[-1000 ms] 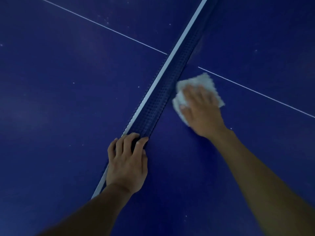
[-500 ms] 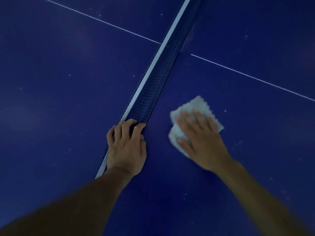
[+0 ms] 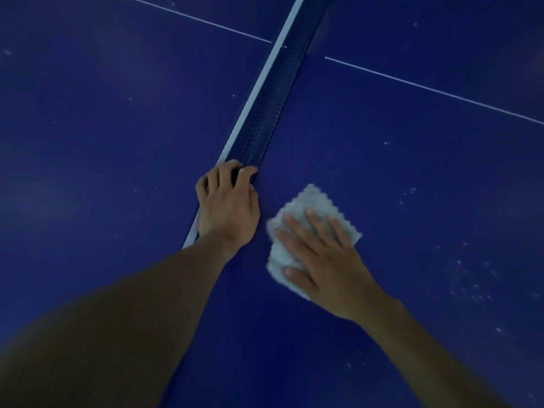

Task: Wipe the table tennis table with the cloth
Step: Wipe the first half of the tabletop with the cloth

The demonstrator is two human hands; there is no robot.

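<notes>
Noted gripping the net (image 3: 266, 113) at its top edge with the left hand (image 3: 228, 207), fingers curled over it, forearm extended straight toward it, and pressing the right hand (image 3: 323, 260) flat on the cloth (image 3: 312, 201) just right of the net, fingers straight and slightly spread.

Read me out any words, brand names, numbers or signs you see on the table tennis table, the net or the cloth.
There is no readable text in this view.
table: plain blue with thin white lines and pale specks, no lettering.
net: no brand or print shows; the left hand grips and hides part of it.
cloth: plain white, no label shows; the right hand covers part of it.
</notes>
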